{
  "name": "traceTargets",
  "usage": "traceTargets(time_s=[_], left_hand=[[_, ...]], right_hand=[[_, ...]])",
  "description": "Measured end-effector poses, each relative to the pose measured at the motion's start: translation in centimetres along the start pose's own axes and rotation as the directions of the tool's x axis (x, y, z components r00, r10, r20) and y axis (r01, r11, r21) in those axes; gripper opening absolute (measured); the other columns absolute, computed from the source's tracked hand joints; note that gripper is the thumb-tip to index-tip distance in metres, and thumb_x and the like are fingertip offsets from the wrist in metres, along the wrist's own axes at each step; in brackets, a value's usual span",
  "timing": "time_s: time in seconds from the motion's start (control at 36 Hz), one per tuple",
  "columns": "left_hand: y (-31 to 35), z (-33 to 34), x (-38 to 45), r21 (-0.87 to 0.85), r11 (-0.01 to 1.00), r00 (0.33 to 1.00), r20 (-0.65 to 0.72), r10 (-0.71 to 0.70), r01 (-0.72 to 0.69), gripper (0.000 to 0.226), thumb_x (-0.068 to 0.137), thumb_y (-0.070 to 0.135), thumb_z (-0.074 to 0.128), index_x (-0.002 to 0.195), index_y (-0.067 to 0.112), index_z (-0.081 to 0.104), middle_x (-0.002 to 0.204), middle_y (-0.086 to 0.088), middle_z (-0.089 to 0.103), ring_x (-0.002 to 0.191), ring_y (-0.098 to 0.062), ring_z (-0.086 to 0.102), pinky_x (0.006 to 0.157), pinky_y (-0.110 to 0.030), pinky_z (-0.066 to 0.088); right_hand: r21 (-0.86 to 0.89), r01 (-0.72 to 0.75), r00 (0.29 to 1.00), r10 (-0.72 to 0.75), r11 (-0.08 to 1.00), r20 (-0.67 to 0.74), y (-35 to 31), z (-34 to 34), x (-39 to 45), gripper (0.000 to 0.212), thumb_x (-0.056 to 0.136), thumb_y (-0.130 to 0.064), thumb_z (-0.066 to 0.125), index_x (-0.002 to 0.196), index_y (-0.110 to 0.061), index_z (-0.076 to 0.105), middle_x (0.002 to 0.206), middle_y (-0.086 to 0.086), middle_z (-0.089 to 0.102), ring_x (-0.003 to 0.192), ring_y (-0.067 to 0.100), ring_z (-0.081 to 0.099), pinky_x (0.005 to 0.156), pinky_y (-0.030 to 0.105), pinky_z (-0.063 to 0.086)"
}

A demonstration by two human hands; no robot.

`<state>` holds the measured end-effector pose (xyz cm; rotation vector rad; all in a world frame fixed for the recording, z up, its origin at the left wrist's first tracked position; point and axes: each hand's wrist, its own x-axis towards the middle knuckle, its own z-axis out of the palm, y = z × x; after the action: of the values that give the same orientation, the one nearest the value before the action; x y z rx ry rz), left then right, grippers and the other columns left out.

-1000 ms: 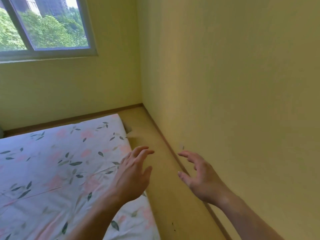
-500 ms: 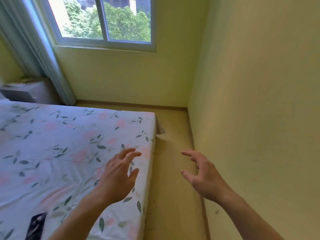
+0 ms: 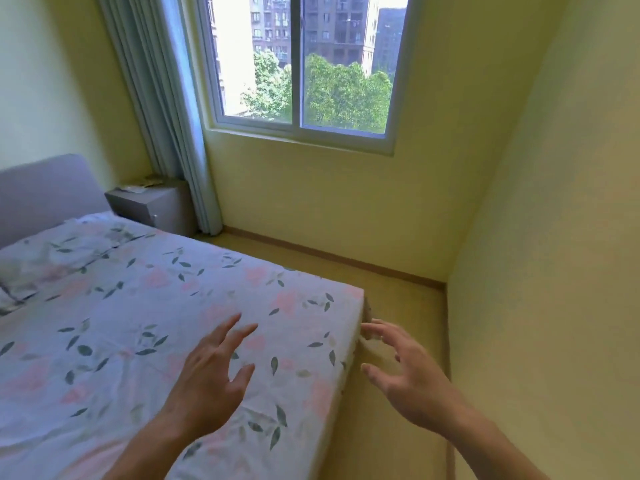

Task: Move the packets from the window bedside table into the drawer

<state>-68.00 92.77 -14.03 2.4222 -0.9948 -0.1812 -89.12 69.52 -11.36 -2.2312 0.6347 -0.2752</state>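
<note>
My left hand (image 3: 211, 372) hangs over the flowered bed sheet (image 3: 145, 306) in the lower middle of the frame, fingers spread and straight, its grip open and holding nothing. My right hand (image 3: 412, 379) is at the lower right, just past the bed's corner and above the floor strip (image 3: 408, 299) beside the yellow wall (image 3: 554, 237); its fingers are spread and loosely bent, its grip open too, with nothing in it. The packets (image 3: 140, 186) lie far off at the middle left of the frame, on top of the grey bedside desk (image 3: 156, 209), which stands between the padded headboard (image 3: 45, 192) and the pale curtain (image 3: 162, 109) under the window (image 3: 301, 64). They are small and blurred; I cannot tell how many there are. The drawer front on the desk looks closed, with a small knob showing.
</note>
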Motion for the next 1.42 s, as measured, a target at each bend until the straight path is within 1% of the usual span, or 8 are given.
traceTargets(time_s=[0.11, 0.17, 0.22, 0.28, 0.36, 0.72, 1.06, 1.42], left_hand=[[4.2, 1.5, 8.3, 0.001, 0.994, 0.994, -0.003, 0.108, -0.108, 0.064, 0.094, 0.036, 0.064, 0.149, 0.046, 0.034, 0.163, 0.021, 0.017, 0.148, -0.010, 0.025, 0.120, -0.037, 0.027], [6.5, 2.3, 11.9, -0.009, 0.989, 0.989, 0.003, 0.150, -0.150, 0.064, 0.094, 0.036, 0.063, 0.150, 0.045, 0.033, 0.164, 0.022, 0.016, 0.149, -0.009, 0.023, 0.120, -0.036, 0.026], [8.7, 3.1, 15.3, -0.025, 0.982, 0.982, 0.006, 0.189, -0.188, 0.063, 0.095, 0.037, 0.062, 0.150, 0.046, 0.032, 0.163, 0.024, 0.015, 0.150, -0.007, 0.020, 0.121, -0.034, 0.024], [10.6, 4.2, 19.0, -0.027, 0.977, 0.977, 0.016, 0.214, -0.213, 0.063, 0.096, 0.037, 0.061, 0.150, 0.047, 0.031, 0.163, 0.025, 0.013, 0.150, -0.006, 0.019, 0.120, -0.031, 0.022], [12.7, 6.0, 24.4, -0.016, 0.974, 0.974, 0.027, 0.225, -0.225, 0.061, 0.096, 0.037, 0.060, 0.149, 0.047, 0.032, 0.163, 0.024, 0.014, 0.149, -0.008, 0.021, 0.120, -0.031, 0.022], [17.7, 12.4, 43.3, 0.010, 0.999, 0.998, -0.060, -0.031, 0.032, 0.061, 0.095, 0.040, 0.060, 0.149, 0.048, 0.031, 0.162, 0.024, 0.016, 0.149, -0.008, 0.024, 0.120, -0.033, 0.024], [16.2, 14.5, 55.4, 0.015, 0.951, 0.940, -0.160, -0.302, 0.308, 0.061, 0.094, 0.036, 0.061, 0.148, 0.044, 0.035, 0.162, 0.022, 0.021, 0.148, -0.008, 0.024, 0.121, -0.036, 0.025], [19.6, 20.1, 82.5, -0.035, 0.966, 0.959, -0.123, -0.257, 0.254, 0.062, 0.094, 0.032, 0.061, 0.150, 0.040, 0.036, 0.163, 0.017, 0.022, 0.147, -0.011, 0.027, 0.119, -0.033, 0.025]], right_hand=[[0.010, 0.011, 1.000, -0.011, 1.000, -0.023, 1.8, -3.8, 6.0, 0.060, 0.092, -0.029, 0.071, 0.145, -0.040, 0.044, 0.151, -0.026, 0.035, 0.134, -0.005, 0.038, 0.093, -0.006, 0.033], [0.052, -0.002, 0.999, 0.004, 0.999, -0.037, 3.2, -5.6, 8.6, 0.059, 0.093, -0.027, 0.071, 0.143, -0.041, 0.044, 0.149, -0.027, 0.036, 0.133, -0.007, 0.038, 0.084, -0.009, 0.032], [0.067, 0.009, 0.999, -0.006, 0.998, -0.045, 4.7, -7.2, 11.4, 0.059, 0.092, -0.031, 0.072, 0.141, -0.046, 0.043, 0.148, -0.031, 0.035, 0.136, -0.006, 0.036, 0.095, -0.001, 0.037], [0.031, 0.012, 0.999, -0.011, 0.999, -0.049, 6.5, -8.8, 14.5, 0.062, 0.091, -0.037, 0.072, 0.143, -0.049, 0.041, 0.149, -0.034, 0.033, 0.139, -0.006, 0.035, 0.115, 0.023, 0.036], [0.016, 0.002, 0.999, -0.002, 1.000, -0.043, 9.4, -11.0, 19.3, 0.064, 0.090, -0.038, 0.071, 0.144, -0.050, 0.039, 0.149, -0.035, 0.033, 0.139, -0.006, 0.034, 0.121, 0.038, 0.033], [0.025, 0.088, 0.993, -0.090, 0.996, 0.076, 19.7, -22.5, 41.9, 0.062, 0.090, -0.038, 0.072, 0.143, -0.050, 0.040, 0.147, -0.035, 0.032, 0.140, -0.003, 0.034, 0.120, 0.040, 0.034], [0.055, 0.229, 0.941, -0.235, 0.972, 0.242, 22.5, -26.2, 62.5, 0.063, 0.090, -0.036, 0.072, 0.144, -0.048, 0.042, 0.150, -0.035, 0.034, 0.139, -0.006, 0.035, 0.120, 0.039, 0.035], [0.034, 0.184, 0.962, -0.187, 0.982, 0.199, 30.2, -33.9, 83.8, 0.059, 0.090, -0.032, 0.072, 0.142, -0.044, 0.047, 0.143, -0.038, 0.038, 0.136, -0.010, 0.037, 0.119, 0.031, 0.034]])
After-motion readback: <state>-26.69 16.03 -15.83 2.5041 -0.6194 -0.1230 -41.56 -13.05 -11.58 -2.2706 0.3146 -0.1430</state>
